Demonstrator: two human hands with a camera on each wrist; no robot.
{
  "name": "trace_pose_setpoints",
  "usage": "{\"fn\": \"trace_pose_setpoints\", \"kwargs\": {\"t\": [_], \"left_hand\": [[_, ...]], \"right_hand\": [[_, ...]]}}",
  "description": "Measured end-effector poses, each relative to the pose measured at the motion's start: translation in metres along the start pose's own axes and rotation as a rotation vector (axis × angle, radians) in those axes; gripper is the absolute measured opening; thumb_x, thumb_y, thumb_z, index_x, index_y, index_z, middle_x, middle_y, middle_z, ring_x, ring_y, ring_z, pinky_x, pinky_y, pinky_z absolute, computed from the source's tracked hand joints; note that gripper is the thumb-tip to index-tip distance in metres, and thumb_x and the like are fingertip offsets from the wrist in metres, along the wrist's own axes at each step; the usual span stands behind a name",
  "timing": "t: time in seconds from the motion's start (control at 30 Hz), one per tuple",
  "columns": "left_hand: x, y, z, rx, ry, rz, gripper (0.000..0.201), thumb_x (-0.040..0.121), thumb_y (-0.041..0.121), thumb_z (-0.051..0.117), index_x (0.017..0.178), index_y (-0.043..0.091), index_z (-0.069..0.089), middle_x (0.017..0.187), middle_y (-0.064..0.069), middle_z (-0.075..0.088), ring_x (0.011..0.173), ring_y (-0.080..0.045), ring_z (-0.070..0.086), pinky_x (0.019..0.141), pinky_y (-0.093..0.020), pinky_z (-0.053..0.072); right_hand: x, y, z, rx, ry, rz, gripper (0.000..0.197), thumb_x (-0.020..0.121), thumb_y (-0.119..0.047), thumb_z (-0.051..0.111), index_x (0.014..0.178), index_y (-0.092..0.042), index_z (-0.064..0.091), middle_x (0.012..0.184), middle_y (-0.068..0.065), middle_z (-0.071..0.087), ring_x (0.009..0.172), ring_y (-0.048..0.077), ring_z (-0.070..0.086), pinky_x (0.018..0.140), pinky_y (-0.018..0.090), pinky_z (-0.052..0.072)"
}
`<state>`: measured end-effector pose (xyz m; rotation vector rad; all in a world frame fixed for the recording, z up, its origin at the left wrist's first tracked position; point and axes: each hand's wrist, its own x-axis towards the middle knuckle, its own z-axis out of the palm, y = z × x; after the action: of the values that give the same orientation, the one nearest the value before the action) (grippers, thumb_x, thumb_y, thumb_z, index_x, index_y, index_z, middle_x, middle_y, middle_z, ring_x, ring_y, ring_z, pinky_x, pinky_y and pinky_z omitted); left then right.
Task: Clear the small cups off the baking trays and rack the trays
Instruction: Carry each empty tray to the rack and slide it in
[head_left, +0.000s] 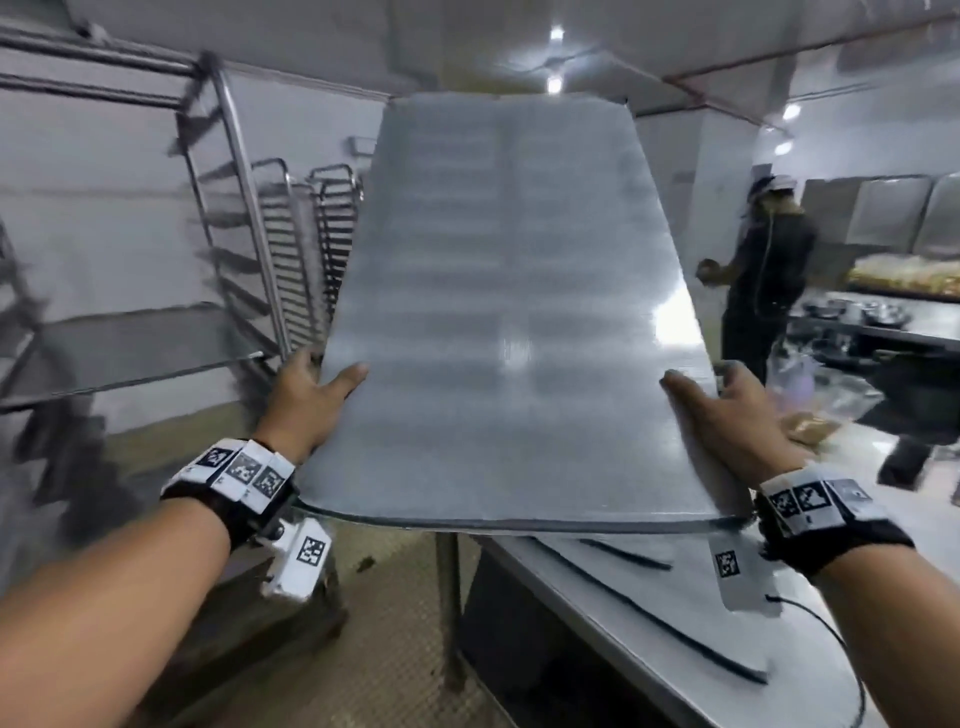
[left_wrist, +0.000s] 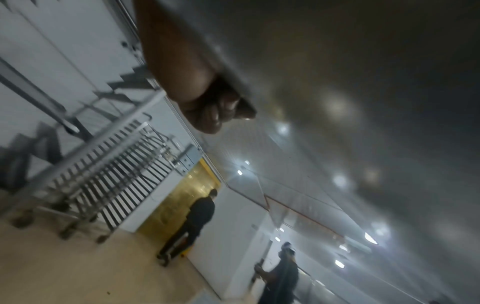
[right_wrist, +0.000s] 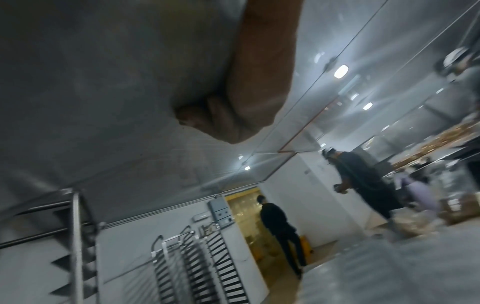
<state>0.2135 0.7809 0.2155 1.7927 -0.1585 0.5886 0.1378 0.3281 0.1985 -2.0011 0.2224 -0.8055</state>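
A large flat metal baking tray (head_left: 498, 312) fills the middle of the head view, lifted off the table with its far end tilted up. No cups show on it. My left hand (head_left: 311, 395) grips its left edge, thumb on top, fingers underneath. My right hand (head_left: 722, 410) grips the right edge the same way. In the left wrist view my left hand (left_wrist: 205, 98) curls its fingers under the tray's underside (left_wrist: 337, 82). The right wrist view has my right hand (right_wrist: 233, 115) curled under the tray's underside (right_wrist: 103, 82). A tall metal rack (head_left: 228, 208) with side runners stands to my left.
A steel table (head_left: 623, 623) sits below the tray, with black strips lying on it. More wheeled racks (head_left: 311, 234) line the back wall. A person in dark clothes (head_left: 769, 280) stands at the right by a counter with bowls. Another person (right_wrist: 280, 230) stands at a yellow doorway.
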Motion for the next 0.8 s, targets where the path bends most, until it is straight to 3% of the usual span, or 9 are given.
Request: {"fn": "trace_pose_setpoints", "kwargs": {"t": [0.03, 0.13, 0.23, 0.33, 0.4, 0.47, 0.57, 0.7, 0.8], "left_hand": [[0.003, -0.002, -0.018, 0.021, 0.043, -0.008, 0.036, 0.084, 0.031, 0.081, 0.109, 0.013, 0.062, 0.101, 0.0, 0.072, 0.089, -0.015, 0.069, 0.081, -0.028, 0.058], [0.009, -0.013, -0.071, 0.107, 0.161, -0.044, 0.041, 0.081, 0.036, 0.083, 0.105, 0.012, 0.062, 0.104, -0.004, 0.073, 0.09, -0.018, 0.07, 0.083, -0.039, 0.058], [-0.001, -0.021, -0.115, 0.22, 0.274, -0.071, 0.04, 0.079, 0.038, 0.084, 0.1, 0.013, 0.06, 0.104, -0.004, 0.072, 0.091, -0.02, 0.069, 0.082, -0.039, 0.055], [-0.024, -0.031, -0.149, 0.255, 0.365, -0.144, 0.04, 0.079, 0.039, 0.084, 0.103, 0.015, 0.062, 0.104, -0.007, 0.073, 0.093, -0.024, 0.07, 0.085, -0.042, 0.057], [-0.045, -0.04, -0.167, 0.287, 0.409, -0.201, 0.044, 0.076, 0.045, 0.085, 0.102, 0.017, 0.062, 0.104, -0.004, 0.073, 0.093, -0.024, 0.071, 0.087, -0.044, 0.057], [-0.066, -0.045, -0.177, 0.27, 0.435, -0.229, 0.041, 0.079, 0.043, 0.084, 0.105, 0.017, 0.064, 0.106, -0.003, 0.075, 0.094, -0.024, 0.073, 0.089, -0.046, 0.058], [-0.096, -0.042, -0.175, 0.294, 0.453, -0.252, 0.031, 0.087, 0.026, 0.078, 0.113, 0.013, 0.067, 0.105, -0.002, 0.074, 0.093, -0.018, 0.072, 0.088, -0.036, 0.056], [-0.126, -0.043, -0.165, 0.314, 0.519, -0.345, 0.021, 0.086, 0.023, 0.079, 0.098, 0.016, 0.063, 0.092, 0.006, 0.069, 0.08, -0.011, 0.067, 0.082, -0.035, 0.056], [-0.142, -0.047, -0.163, 0.312, 0.545, -0.426, 0.038, 0.083, 0.027, 0.082, 0.109, 0.006, 0.063, 0.098, -0.004, 0.072, 0.083, -0.018, 0.07, 0.078, -0.034, 0.058]], "right_hand": [[0.007, -0.011, 0.02, 0.019, -0.033, -0.007, 0.061, 0.079, -0.061, 0.072, 0.117, -0.016, 0.058, 0.104, 0.002, 0.068, 0.096, 0.02, 0.064, 0.087, 0.035, 0.049], [0.022, -0.044, 0.078, 0.095, -0.153, -0.032, 0.051, 0.08, -0.055, 0.074, 0.109, -0.018, 0.054, 0.094, -0.002, 0.065, 0.081, 0.011, 0.06, 0.074, 0.032, 0.046], [0.031, -0.065, 0.131, 0.129, -0.269, -0.076, 0.04, 0.084, -0.042, 0.076, 0.103, -0.016, 0.053, 0.084, -0.009, 0.06, 0.075, 0.005, 0.056, 0.061, 0.023, 0.041], [0.031, -0.079, 0.179, 0.136, -0.383, -0.133, 0.044, 0.081, -0.046, 0.078, 0.102, -0.018, 0.051, 0.089, -0.003, 0.062, 0.085, 0.019, 0.061, 0.07, 0.029, 0.044], [0.029, -0.083, 0.207, 0.124, -0.468, -0.149, 0.051, 0.081, -0.047, 0.077, 0.113, -0.013, 0.054, 0.092, 0.001, 0.061, 0.091, 0.023, 0.061, 0.076, 0.031, 0.044], [0.026, -0.084, 0.229, 0.104, -0.543, -0.174, 0.063, 0.082, -0.046, 0.076, 0.122, -0.002, 0.055, 0.094, 0.005, 0.06, 0.091, 0.024, 0.058, 0.077, 0.033, 0.044], [0.02, -0.08, 0.252, 0.09, -0.634, -0.185, 0.069, 0.082, -0.048, 0.075, 0.124, 0.002, 0.053, 0.094, 0.007, 0.062, 0.088, 0.024, 0.058, 0.075, 0.033, 0.043], [0.013, -0.069, 0.267, 0.068, -0.757, -0.146, 0.068, 0.083, -0.048, 0.074, 0.126, -0.001, 0.051, 0.097, 0.008, 0.063, 0.087, 0.023, 0.057, 0.072, 0.032, 0.04], [0.009, -0.06, 0.273, 0.081, -0.825, -0.127, 0.066, 0.082, -0.049, 0.074, 0.123, -0.003, 0.05, 0.101, 0.009, 0.065, 0.085, 0.021, 0.058, 0.072, 0.033, 0.042]]}}
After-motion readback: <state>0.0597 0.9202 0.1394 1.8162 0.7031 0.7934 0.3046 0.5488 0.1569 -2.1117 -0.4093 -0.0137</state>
